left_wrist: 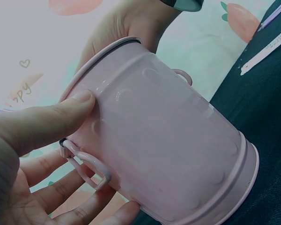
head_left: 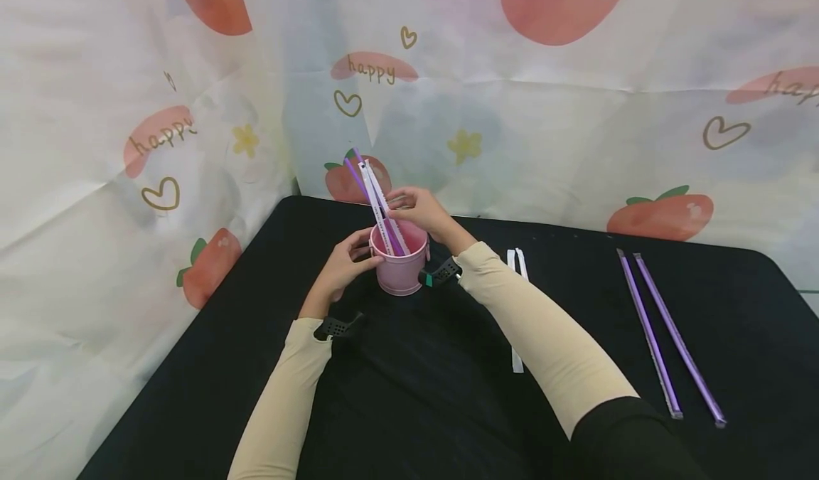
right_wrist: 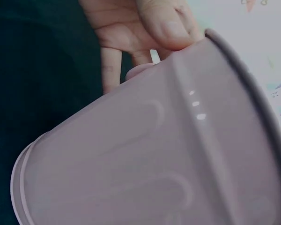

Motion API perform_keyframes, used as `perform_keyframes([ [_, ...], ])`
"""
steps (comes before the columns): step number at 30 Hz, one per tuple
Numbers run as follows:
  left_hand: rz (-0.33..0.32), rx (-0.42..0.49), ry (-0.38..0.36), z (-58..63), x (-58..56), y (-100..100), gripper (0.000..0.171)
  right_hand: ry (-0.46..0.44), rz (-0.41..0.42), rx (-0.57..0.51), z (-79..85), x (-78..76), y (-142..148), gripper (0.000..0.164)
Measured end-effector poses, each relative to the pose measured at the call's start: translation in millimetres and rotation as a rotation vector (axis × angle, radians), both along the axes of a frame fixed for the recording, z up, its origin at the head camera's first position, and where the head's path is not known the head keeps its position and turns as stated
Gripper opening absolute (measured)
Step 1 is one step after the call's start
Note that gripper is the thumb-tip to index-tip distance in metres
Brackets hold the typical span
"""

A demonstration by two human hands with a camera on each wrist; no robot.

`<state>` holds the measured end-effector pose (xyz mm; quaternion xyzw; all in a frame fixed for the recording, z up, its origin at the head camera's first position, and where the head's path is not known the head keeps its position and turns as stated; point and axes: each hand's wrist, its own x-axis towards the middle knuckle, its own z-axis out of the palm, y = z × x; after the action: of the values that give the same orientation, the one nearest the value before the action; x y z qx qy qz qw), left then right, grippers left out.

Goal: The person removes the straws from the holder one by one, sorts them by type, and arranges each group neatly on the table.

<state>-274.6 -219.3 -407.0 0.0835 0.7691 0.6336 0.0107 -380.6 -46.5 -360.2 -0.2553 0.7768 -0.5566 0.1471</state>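
Note:
A pink metal bucket [head_left: 399, 275] stands on the black table, with white paper-wrapped straws [head_left: 372, 193] and purple straws [head_left: 355, 173] leaning left inside it. My left hand [head_left: 345, 265] holds the bucket's left side. In the left wrist view its thumb presses the wall just below the rim, and its fingers curve behind the small side handle [left_wrist: 89, 166]. Above the bucket's rim, my right hand [head_left: 419, 213] has its fingertips at the white straws. Whether it pinches one cannot be made out. In the right wrist view the bucket wall [right_wrist: 126, 150] fills most of the frame.
Two white wrapped straws [head_left: 517, 363] lie right of the bucket, partly hidden under my right forearm. Farther right lie two purple straws [head_left: 681, 338] in clear wrappers. A printed cloth [head_left: 544, 139] hangs along the back and left of the black table [head_left: 409, 409].

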Motion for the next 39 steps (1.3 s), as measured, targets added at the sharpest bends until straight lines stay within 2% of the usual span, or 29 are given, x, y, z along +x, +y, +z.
perform_keyframes([
  [5,-0.006,-0.022,0.002,14.5,10.4,5,0.059,0.008,-0.006,0.024,-4.9,-1.0,1,0.036],
  [13,-0.004,-0.009,-0.007,16.8,11.6,6,0.059,0.055,-0.023,0.097,-8.4,0.2,3,0.031],
  [21,-0.006,-0.004,0.000,16.5,11.0,7,0.059,0.057,-0.047,0.105,-8.1,-0.5,8,0.030],
  [27,-0.004,-0.014,0.000,18.5,12.6,7,0.059,0.072,-0.071,0.079,-3.3,-3.0,14,0.031],
  [34,0.006,-0.021,-0.007,18.0,12.6,7,0.060,0.017,-0.083,-0.047,4.9,-6.7,19,0.031],
  [39,0.016,-0.025,-0.010,17.3,12.6,6,0.060,0.025,-0.095,-0.106,10.2,-7.3,22,0.032],
])
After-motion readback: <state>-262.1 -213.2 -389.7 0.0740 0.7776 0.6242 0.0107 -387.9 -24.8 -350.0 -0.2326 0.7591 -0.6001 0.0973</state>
